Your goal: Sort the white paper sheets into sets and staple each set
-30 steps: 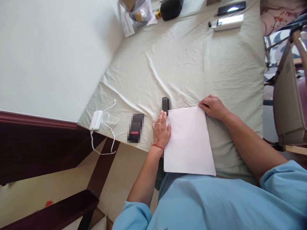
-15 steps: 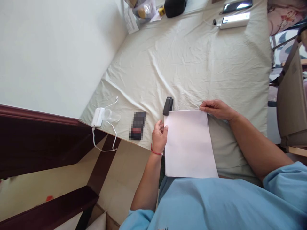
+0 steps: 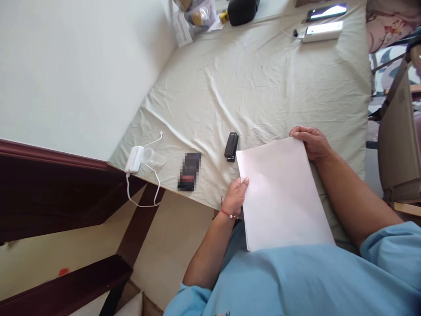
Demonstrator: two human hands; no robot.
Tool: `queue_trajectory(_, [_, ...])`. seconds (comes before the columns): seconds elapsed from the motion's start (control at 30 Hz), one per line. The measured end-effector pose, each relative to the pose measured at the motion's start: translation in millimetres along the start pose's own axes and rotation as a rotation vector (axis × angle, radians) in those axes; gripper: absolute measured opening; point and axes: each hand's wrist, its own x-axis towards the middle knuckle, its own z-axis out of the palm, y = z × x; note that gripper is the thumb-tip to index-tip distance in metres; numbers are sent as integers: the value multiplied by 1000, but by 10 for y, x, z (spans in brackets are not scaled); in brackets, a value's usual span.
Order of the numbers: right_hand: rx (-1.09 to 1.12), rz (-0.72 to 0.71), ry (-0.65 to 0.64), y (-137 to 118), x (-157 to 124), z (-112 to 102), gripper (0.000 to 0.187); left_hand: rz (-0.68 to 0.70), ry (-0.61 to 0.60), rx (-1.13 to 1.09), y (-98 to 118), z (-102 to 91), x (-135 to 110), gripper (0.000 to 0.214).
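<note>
Left hand (image 3: 237, 195) is pinching the left long edge of the white paper (image 3: 284, 197) on my feed, right hand (image 3: 312, 141) has the far right corner pinched. Paper's at the near edge of the table (image 3: 269, 96), right by the blue shirt (image 3: 289, 281), long axis running away from the body, far end tipped a bit left. Sheet count? Can't tell. I see one stapler (image 3: 231, 147), lengthwise away from the body, plus one pixelated dark item (image 3: 189, 172).
</note>
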Motion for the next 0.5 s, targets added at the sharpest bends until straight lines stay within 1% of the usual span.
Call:
queue_trajectory(0.1, [40, -25, 26, 12, 21, -15, 35, 118, 30, 7, 40, -1, 4, 66])
queue_trajectory(0.17, [26, -28, -14, 47, 33, -21, 40, 211, 84, 26, 74, -76, 52, 63])
queue_trajectory(0.23, [-38, -21, -76, 94, 39, -18, 44, 287, 142, 39, 90, -185, 137, 61])
queue_trajectory(0.37, [-222, -43, -170, 177, 39, 8, 43, 353, 193, 73, 34, -354, 330, 59])
queue_trajectory(0.43, [-266, -41, -193, 199, 44, 17, 43, 390, 239, 118, -16, -373, 387, 56])
queue_trajectory(0.5, [-265, -34, -176, 209, 50, 18, 43, 443, 274, 163, -57, -359, 406, 54])
